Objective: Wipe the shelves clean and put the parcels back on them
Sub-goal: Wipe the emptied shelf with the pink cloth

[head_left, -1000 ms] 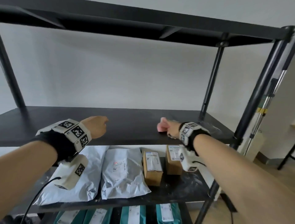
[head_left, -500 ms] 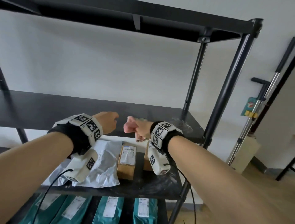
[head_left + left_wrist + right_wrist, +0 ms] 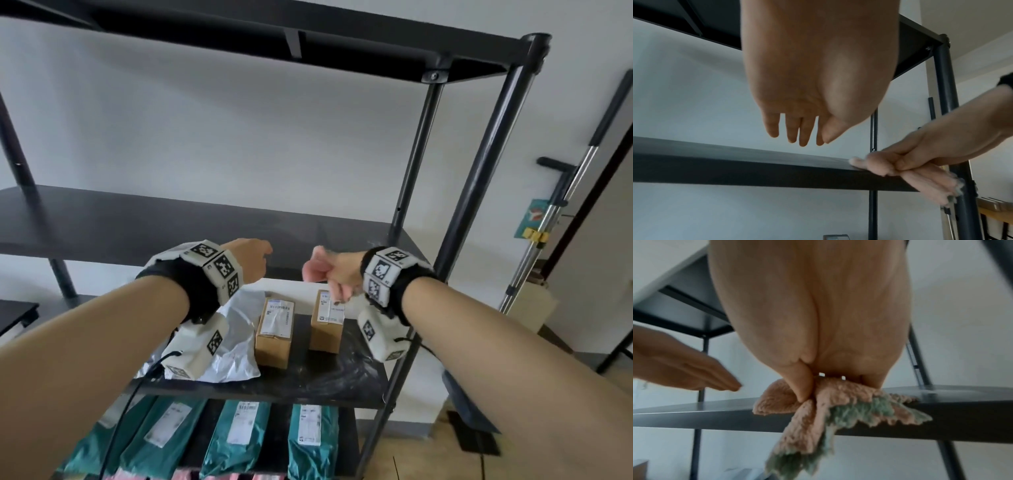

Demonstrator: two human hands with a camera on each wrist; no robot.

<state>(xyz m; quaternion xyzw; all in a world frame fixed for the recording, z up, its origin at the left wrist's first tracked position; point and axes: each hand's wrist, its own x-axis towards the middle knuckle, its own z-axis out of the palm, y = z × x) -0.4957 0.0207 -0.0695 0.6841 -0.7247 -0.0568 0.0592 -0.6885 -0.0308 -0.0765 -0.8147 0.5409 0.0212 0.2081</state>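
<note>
My right hand (image 3: 329,274) grips a pink cloth (image 3: 818,404) with grey, dirty fringes and holds it at the front edge of the bare black middle shelf (image 3: 137,226). The cloth (image 3: 900,168) hangs partly over that edge. My left hand (image 3: 251,257) hovers just left of it, above the shelf edge, fingers (image 3: 795,134) straight and empty. On the shelf below lie two brown cardboard boxes (image 3: 275,329) (image 3: 327,320) and a grey mailer bag (image 3: 236,342). Several teal parcels (image 3: 239,435) lie on the lowest shelf.
The black top shelf (image 3: 308,31) runs overhead. A black front post (image 3: 479,192) stands right of my right wrist. Metal poles (image 3: 548,219) lean on the wall to the right. The lower shelf (image 3: 335,377) looks dusty around the boxes.
The cloth hand slid left along the shelf's front edge, and both hands now sit close together. My view shifted right and down, showing more of the lower shelves.
</note>
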